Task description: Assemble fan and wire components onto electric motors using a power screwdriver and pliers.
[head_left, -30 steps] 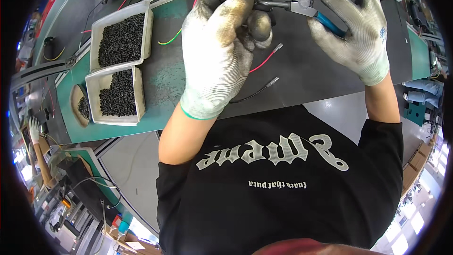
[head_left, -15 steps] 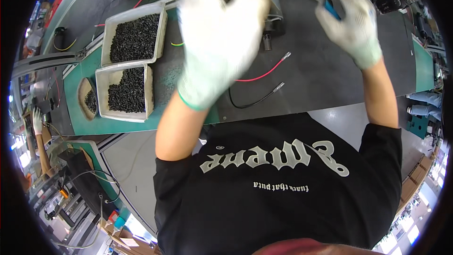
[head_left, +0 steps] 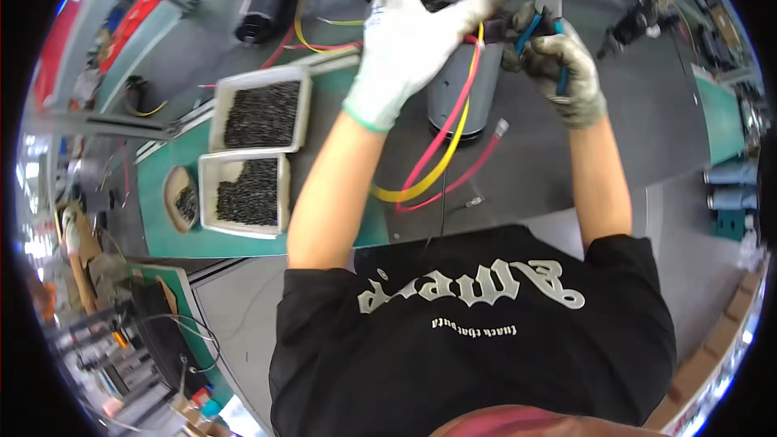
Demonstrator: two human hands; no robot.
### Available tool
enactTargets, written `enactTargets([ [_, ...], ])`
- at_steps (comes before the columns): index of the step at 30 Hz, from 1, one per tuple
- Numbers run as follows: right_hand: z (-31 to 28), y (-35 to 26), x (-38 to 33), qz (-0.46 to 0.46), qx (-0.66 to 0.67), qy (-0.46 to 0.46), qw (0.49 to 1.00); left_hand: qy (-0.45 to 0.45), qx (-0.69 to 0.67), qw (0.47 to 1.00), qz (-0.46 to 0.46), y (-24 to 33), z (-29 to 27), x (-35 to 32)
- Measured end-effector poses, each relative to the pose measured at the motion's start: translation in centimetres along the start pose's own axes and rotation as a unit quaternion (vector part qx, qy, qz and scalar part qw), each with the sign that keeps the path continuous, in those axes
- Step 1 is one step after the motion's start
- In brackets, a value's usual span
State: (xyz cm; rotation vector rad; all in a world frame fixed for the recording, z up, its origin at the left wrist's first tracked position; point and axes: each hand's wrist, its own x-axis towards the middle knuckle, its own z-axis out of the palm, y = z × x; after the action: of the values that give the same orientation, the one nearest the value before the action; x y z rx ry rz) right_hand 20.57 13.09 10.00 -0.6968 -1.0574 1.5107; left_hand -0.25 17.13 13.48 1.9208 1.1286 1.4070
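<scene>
A grey cylindrical motor [head_left: 464, 89] with black ends stands in front of me on the dark mat. My left hand [head_left: 413, 40], in a white glove with dirty fingertips, grips its black far end between thumb and fingers. Red and yellow wires [head_left: 443, 158] come out there and hang down over the body in a loop. To the right, my gloved right hand [head_left: 566, 73] is closed around blue-handled pliers [head_left: 549, 2]. Their thin tips point away from me, with a small ring-like shape at the end. Part of the handles is hidden by the fingers.
Two white bins [head_left: 301, 117] [head_left: 283, 194] of small black parts stand at the left, beside a smaller tray [head_left: 172, 198]. Another dark motor [head_left: 267, 4] lies behind them. A black device [head_left: 635, 26] stands at right. A person's gloved hand [head_left: 71, 235] shows at far left.
The motor now stands with its wires hanging toward me; before, a shaft showed at its near end. My right hand has moved closer to it with the pliers. The whole view has shifted.
</scene>
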Motion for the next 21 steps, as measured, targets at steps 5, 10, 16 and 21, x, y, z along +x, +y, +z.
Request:
enactTargets([
  [5, 2.4, -6.3, -4.4, 0.019, -0.356, -0.015, 0.934, -0.067, -0.187, 0.980, -0.013, 4.9, -1.4, -3.2],
  [10, 6.5, -14.0, -2.8, -0.059, -0.683, -0.080, 0.723, -0.037, -0.322, 0.943, 0.072, 2.0, 0.5, -4.6],
  [16, 10.1, -16.5, -0.9, 0.000, -0.774, -0.185, 0.606, 0.004, -0.116, 0.953, 0.279, 1.8, 0.2, -5.2],
  [21, 7.8, -15.1, 1.2, -0.200, -0.772, -0.289, 0.529, -0.015, -0.103, 0.959, 0.264, 1.7, -0.4, -5.8],
])
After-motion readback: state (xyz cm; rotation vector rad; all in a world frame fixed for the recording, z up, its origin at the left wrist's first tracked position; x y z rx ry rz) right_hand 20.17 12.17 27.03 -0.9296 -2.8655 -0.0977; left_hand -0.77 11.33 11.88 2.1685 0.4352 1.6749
